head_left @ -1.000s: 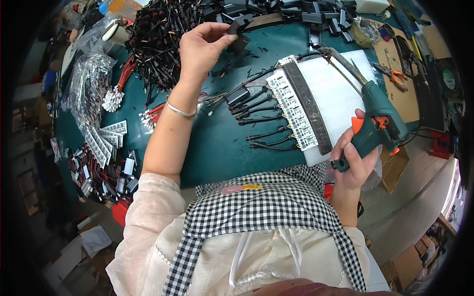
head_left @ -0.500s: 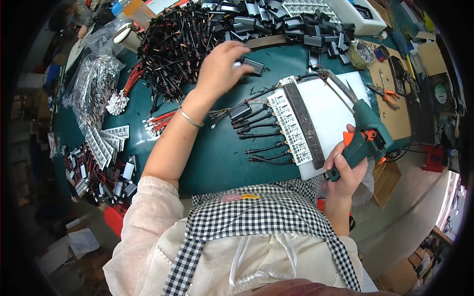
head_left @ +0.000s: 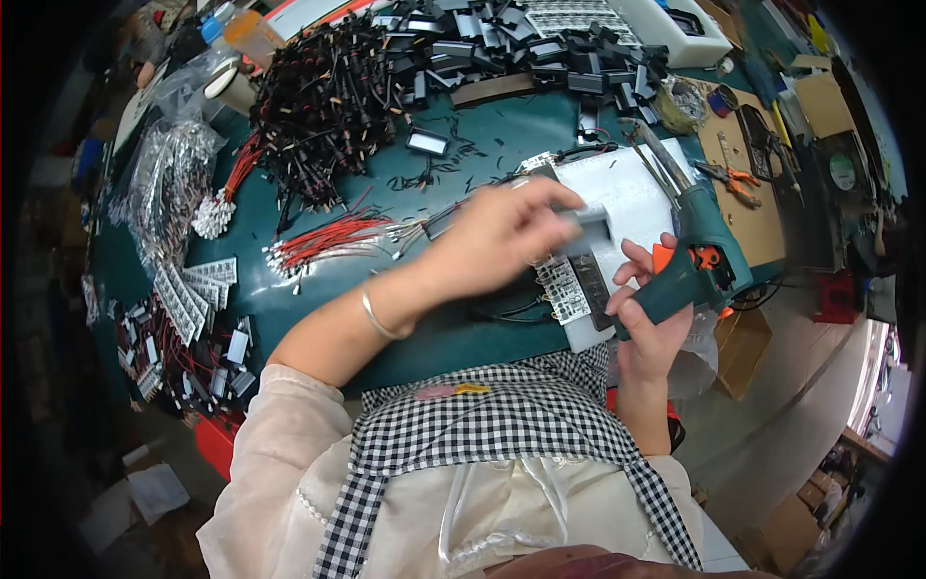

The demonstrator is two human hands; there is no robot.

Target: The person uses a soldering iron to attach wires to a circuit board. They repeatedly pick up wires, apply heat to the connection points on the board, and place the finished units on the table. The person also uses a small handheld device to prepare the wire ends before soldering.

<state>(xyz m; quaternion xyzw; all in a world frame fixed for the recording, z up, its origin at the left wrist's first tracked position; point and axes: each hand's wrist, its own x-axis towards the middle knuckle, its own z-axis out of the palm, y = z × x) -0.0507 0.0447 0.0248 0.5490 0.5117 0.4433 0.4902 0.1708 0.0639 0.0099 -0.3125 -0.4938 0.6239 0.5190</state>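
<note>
A green worktable (head_left: 265, 314) spreads beneath both your hands, a heap of black cables (head_left: 313, 106) piled beyond your left hand (head_left: 502, 241) and to its left. Grey and black housings (head_left: 585, 85) lie massed farther ahead of both hands. A white foam slab (head_left: 617, 179) sits just beyond your right hand (head_left: 661, 333), which is wrapped around the handle of a green gun-shaped tool (head_left: 699, 256) with an orange trigger, its nose pointing away from you. Red and white wires (head_left: 333, 241) fan out left of your left hand. Near your right-hand grip, to its left, a white circuit strip (head_left: 562, 292) and a dark bar (head_left: 590, 280) run along the slab's edge, partly hidden by your left hand. Orange-handled pliers (head_left: 735, 181) lie ahead and right of the tool. A small grey piece (head_left: 591, 224) shows at your left fingertips, above the slab in view; blur leaves it impossible to tell whether they pinch it.
</note>
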